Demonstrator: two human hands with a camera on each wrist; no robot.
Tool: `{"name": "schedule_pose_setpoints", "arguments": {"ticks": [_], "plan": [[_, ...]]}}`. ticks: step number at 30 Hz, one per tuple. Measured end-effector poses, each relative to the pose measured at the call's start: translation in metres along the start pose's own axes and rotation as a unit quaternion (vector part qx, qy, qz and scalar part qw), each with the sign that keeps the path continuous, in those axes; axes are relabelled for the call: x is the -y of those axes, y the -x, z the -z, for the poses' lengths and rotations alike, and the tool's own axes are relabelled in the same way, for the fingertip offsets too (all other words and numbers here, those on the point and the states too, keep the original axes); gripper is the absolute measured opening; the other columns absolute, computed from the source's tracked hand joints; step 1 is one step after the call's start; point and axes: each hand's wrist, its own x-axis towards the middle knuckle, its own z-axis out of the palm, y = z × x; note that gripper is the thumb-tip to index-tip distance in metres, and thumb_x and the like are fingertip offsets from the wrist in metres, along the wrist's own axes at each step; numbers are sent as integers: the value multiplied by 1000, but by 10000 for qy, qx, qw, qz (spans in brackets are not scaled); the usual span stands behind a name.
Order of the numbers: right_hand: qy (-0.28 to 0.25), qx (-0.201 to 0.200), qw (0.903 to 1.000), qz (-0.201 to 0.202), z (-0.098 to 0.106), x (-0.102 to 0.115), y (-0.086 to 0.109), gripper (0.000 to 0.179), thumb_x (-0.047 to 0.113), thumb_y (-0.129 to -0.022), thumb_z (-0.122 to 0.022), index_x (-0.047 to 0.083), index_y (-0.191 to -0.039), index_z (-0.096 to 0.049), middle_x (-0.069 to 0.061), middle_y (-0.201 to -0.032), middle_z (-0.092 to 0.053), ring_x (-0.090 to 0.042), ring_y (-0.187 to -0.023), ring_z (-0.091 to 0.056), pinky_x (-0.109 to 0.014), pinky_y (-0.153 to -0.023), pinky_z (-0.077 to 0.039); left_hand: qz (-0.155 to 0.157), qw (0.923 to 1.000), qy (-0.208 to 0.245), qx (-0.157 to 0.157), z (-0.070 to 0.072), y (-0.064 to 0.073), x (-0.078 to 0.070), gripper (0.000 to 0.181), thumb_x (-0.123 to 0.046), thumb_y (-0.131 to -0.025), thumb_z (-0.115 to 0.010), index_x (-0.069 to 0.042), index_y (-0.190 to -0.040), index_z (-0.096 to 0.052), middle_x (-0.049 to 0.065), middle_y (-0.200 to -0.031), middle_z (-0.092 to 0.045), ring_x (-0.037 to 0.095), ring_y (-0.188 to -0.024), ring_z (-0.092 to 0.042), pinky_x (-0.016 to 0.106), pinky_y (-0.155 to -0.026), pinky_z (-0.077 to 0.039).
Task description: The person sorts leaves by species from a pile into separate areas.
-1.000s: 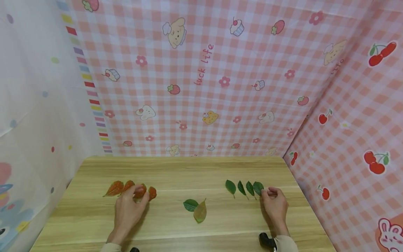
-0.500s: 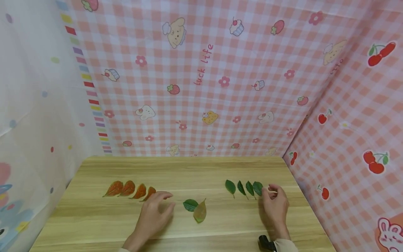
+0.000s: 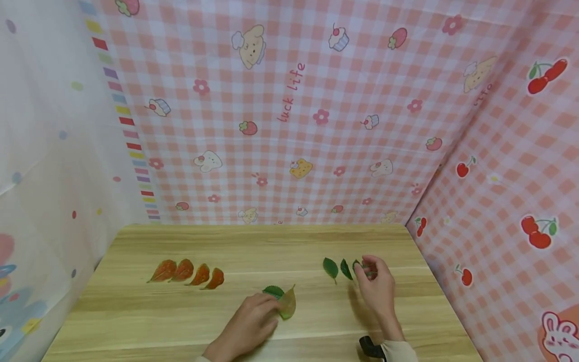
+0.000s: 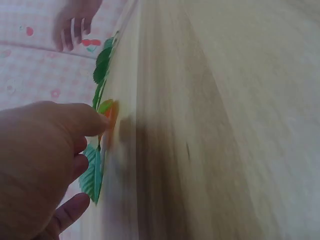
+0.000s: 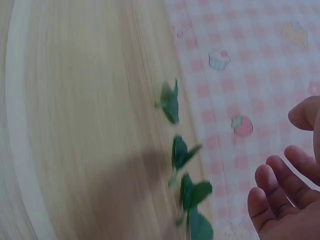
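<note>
In the head view my left hand (image 3: 249,324) reaches over the middle pair, its fingertips right at a yellow-brown leaf (image 3: 288,304) and partly covering a green leaf (image 3: 273,291). The left wrist view shows its thumb and fingers spread apart around that green leaf (image 4: 92,175), with one digit's tip overlapping the orange-looking leaf. My right hand (image 3: 377,286) hovers over the right end of a row of green leaves (image 3: 330,268), hiding some of them. Its fingers (image 5: 267,181) are loosely bent, with nothing between them in the right wrist view.
Several orange-red leaves (image 3: 183,270) lie in a row at the left of the wooden table (image 3: 135,322). Checkered cloth (image 3: 289,141) hangs behind the table and on its right side. A black object (image 3: 372,347) sits by the right sleeve (image 3: 399,351).
My left hand has moved right, away from the orange-red leaves to the middle pair, uncovering that row. My right hand has shifted left over the green row. The leaves themselves stay put.
</note>
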Motion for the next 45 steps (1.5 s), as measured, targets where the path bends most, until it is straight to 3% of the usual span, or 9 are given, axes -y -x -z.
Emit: {"name": "schedule_pose_setpoints", "arguments": {"ticks": [7,18,28,35,42,45], "plan": [[-114,596,9978,275,-21,11,7,29,6,-102,-82,-1,-129,-74,-17,-113,-78,-3,-93,-65,-17,-80,-55,-391,9979,-518,-59,-10,-9,-1,32,2,-83,-87,-15,-109,-84,-1,-117,-83,16,-111,-76,38,-91,-64],[-275,1509,9865,574,-50,22,16,24,8,-103,-81,-4,-123,-75,-5,-100,-78,-4,-91,-67,-21,-79,-57,-413,9972,-560,264,-15,-15,1,19,-6,-91,-90,-16,-107,-88,-4,-117,-83,14,-111,-76,37,-94,-63],[-358,2190,9748,210,-67,25,26,19,11,-105,-80,0,-121,-77,1,-99,-76,-4,-91,-66,-20,-82,-56,-590,9966,-497,-294,-17,-11,2,12,-10,-91,-93,-19,-97,-87,-6,-109,-84,12,-104,-76,34,-91,-64],[-320,2557,9659,244,-77,25,30,11,11,-105,-80,4,-114,-79,0,-97,-78,-4,-87,-67,-20,-81,-58,-433,9968,236,-635,-5,1,0,19,-6,-89,-95,-17,-101,-85,-7,-108,-85,9,-101,-78,35,-91,-65],[-255,2972,9536,401,-86,27,34,12,14,-106,-80,4,-114,-80,-1,-97,-79,-3,-85,-68,-20,-80,-57,161,9892,1399,-413,12,14,-2,19,-1,-97,-87,-16,-108,-83,-5,-110,-87,11,-103,-81,35,-93,-68],[-297,3156,9472,479,-91,28,37,13,14,-106,-80,4,-114,-80,-2,-99,-80,-3,-87,-69,-20,-81,-58,428,9844,1638,-473,18,17,-1,19,0,-98,-84,-16,-109,-83,-5,-109,-87,9,-103,-81,36,-91,-69]]}}
